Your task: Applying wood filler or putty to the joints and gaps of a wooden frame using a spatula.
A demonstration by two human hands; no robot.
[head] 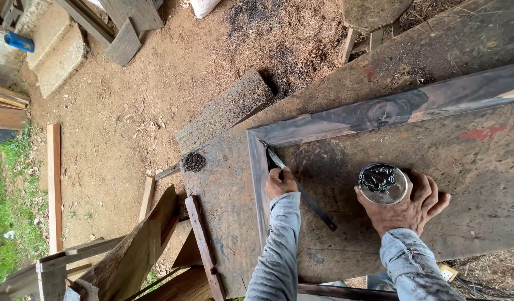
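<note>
My left hand (280, 183) grips a thin flat metal blade (313, 205) whose tip reaches into the inner corner of a dark wooden frame (374, 113). The frame lies on a stained workbench board (480, 184). My right hand (408, 207) wraps around a small round tin (382, 184) holding black paste, standing on the board inside the frame. Both grey sleeves are speckled with dark stains.
A rough plank (223, 111) lies off the bench's far left corner, with a small dark pile (193, 161) beside it. Wooden trestles and offcuts (140, 251) stand at lower left. Bare dirt ground (112, 122), concrete blocks (56, 50) and grass (11, 206) lie to the left.
</note>
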